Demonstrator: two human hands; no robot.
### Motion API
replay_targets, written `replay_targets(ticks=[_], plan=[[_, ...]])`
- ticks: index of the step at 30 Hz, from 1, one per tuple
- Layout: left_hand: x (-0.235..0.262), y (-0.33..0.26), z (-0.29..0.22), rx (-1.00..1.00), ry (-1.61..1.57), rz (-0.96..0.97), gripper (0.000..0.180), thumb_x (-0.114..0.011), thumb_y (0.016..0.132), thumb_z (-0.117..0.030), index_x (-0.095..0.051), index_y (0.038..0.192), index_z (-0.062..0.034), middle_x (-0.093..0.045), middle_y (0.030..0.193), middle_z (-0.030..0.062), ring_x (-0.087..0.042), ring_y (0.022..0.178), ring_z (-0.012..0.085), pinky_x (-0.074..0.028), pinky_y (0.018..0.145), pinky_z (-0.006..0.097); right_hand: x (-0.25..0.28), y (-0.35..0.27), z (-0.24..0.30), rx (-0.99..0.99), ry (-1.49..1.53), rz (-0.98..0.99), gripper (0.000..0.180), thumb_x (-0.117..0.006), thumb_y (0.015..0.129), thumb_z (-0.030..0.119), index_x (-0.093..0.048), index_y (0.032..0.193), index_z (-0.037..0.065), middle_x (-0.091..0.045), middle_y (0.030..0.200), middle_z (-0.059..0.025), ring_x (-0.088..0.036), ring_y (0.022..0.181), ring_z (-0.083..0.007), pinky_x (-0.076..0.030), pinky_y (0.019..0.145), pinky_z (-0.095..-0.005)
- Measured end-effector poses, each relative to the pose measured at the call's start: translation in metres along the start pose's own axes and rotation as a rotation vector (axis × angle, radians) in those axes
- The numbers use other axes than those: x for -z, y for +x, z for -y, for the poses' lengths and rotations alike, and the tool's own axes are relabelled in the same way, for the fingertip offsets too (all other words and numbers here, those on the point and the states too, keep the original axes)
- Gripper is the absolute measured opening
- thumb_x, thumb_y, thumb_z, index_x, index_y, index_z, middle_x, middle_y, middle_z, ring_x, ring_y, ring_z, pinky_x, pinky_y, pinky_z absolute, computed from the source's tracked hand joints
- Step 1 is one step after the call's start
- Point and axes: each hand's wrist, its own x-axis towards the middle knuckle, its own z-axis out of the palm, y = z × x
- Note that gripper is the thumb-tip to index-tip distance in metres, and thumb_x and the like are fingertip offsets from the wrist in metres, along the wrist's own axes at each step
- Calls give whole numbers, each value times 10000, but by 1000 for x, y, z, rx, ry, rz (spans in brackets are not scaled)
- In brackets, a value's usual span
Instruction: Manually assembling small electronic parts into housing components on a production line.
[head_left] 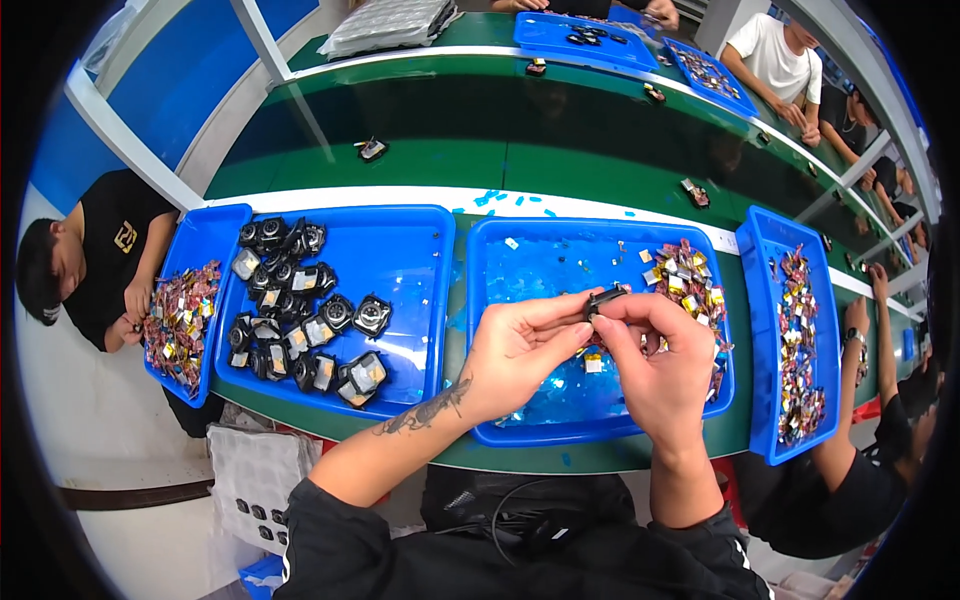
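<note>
Between my fingertips, over a blue tray (478,300), is a small black watch case (606,296), seen nearly edge-on. My left hand (522,350) is closed on its left side, with thumb and forefinger pinching it. From the other side, my right hand (662,358) grips the same case with thumb and bent fingers. The fingers cover much of the case. Below and behind my right hand lie many small parts (690,280) with silver, yellow and pink pieces, partly hidden by the hand.
Left of my hands, a blue tray (405,300) holds several black watch cases (338,312). Trays of small parts stand at far left (180,325) and right (800,345). Beyond, a green conveyor belt (440,140) carries scattered pieces. People work on both sides and across.
</note>
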Motion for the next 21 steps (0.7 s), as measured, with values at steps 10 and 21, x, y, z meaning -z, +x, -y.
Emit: replay_targets(ticks=[10, 21], plan=[[-1, -2, 2, -28, 47, -9, 358, -577, 934, 28, -546, 1288, 75, -631, 1200, 152, -616, 1088, 180, -519, 947, 292, 2, 2, 2, 69, -82, 3, 107, -736, 743, -7, -636, 758, 27, -650, 690, -56, -527, 524, -141, -420, 486, -272], [-1, -2, 0, 54, -9, 27, 338, -592, 940, -7, -561, 1266, 78, -655, 1149, 158, -642, 1026, 179, -552, 900, 303, 6, 3, -5, 64, 66, -78, 292, -792, 662, 2, -592, 875, 13, -573, 802, -54, -551, 730, -144, -457, 644, -258]])
